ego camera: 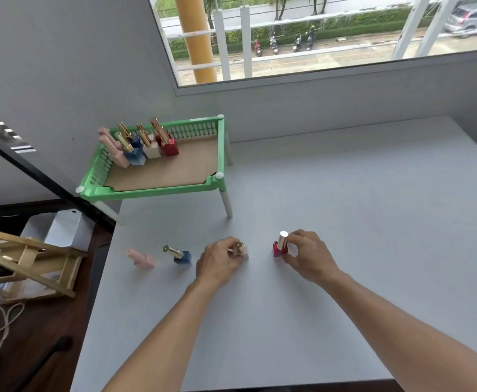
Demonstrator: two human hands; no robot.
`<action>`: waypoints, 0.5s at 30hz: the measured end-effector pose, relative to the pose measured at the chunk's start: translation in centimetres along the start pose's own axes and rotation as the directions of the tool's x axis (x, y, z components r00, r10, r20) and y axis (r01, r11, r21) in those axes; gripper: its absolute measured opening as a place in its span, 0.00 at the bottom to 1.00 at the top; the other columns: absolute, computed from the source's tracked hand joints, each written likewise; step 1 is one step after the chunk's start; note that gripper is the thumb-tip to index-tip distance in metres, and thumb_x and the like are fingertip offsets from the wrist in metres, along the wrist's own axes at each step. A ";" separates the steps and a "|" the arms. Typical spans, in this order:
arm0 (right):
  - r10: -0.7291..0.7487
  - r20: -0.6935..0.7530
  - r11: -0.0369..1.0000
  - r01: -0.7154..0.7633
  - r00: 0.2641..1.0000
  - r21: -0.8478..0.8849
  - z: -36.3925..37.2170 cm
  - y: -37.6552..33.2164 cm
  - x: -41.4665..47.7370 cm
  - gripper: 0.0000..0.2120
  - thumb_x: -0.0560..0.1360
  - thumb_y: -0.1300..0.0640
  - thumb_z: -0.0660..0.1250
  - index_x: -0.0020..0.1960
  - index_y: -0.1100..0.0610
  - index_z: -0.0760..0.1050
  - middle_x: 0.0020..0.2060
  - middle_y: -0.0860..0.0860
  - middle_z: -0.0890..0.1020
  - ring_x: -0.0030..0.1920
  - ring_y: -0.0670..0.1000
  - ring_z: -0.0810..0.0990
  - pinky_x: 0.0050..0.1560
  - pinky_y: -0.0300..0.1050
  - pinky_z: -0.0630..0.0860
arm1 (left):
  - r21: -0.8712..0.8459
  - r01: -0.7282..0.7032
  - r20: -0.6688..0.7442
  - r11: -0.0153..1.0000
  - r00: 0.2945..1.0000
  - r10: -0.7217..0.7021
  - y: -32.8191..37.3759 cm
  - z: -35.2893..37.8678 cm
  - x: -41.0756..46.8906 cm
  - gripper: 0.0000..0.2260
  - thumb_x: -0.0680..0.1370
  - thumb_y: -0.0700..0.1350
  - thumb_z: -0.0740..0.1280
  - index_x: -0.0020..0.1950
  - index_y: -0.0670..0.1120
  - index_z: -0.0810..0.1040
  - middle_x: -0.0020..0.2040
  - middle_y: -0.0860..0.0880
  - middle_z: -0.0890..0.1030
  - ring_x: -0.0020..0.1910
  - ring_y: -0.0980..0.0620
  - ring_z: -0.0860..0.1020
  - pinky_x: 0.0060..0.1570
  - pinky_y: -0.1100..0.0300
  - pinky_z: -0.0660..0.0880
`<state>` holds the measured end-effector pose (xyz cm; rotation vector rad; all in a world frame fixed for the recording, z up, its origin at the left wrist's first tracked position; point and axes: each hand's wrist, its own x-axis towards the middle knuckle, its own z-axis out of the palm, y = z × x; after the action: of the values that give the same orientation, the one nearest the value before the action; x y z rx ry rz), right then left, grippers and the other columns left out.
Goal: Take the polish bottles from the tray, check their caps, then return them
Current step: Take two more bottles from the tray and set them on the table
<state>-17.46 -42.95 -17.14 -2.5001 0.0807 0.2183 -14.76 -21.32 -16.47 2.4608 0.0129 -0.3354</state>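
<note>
head view: both arms reach forward over the grey table (pixel 344 207). the left hand (pixel 220 263) has its fingers curled round a cream polish bottle (pixel 242 250), whose gold cap pokes out above the knuckles; the bottle sits low, at or just above the tabletop, and i cannot tell whether it touches. the right hand (pixel 306 257) pinches a red polish bottle (pixel 280 248) from its right side, thumb and fingers on the square base, and the rose-gold cap stands upright. to the left of the left hand, a blue polish bottle (pixel 182 256) and, farther left, a pink polish bottle (pixel 142 258) stand on the table, apart from each other. the green tray (pixel 158 190), raised on white legs, stands at the table's far left corner against the wall. a cluster of polish bottles (pixel 146 142) fills its back left corner. a wooden easel (pixel 27 264) lies off the table's left edge.
</note>
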 end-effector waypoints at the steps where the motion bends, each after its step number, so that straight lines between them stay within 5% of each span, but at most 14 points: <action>1: 0.002 0.000 1.000 -0.002 1.000 0.002 0.1 0.0 0.0 0.12 0.74 0.54 0.66 0.57 0.48 0.77 0.57 0.47 0.78 0.61 0.53 0.70 0.55 0.41 0.66 | 0.001 0.000 0.003 1.000 1.000 0.000 0.0 0.0 0.1 0.05 0.69 0.53 0.69 0.43 0.59 0.77 0.41 0.58 0.83 0.46 0.54 0.81 0.39 0.59 0.73; 15: 0.090 -0.012 0.996 -0.090 0.996 0.008 0.6 -0.4 -0.7 0.19 0.74 0.50 0.65 0.64 0.47 0.71 0.61 0.47 0.75 0.65 0.52 0.67 0.58 0.42 0.64 | -0.009 -0.100 0.028 0.995 0.995 0.100 -0.9 -0.3 -0.1 0.07 0.72 0.58 0.67 0.46 0.57 0.75 0.46 0.56 0.79 0.50 0.50 0.76 0.45 0.56 0.73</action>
<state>-18.16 -42.25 -17.28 -2.4933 0.1993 0.2395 -14.89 -20.38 -16.75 2.4391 -0.1208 -0.3253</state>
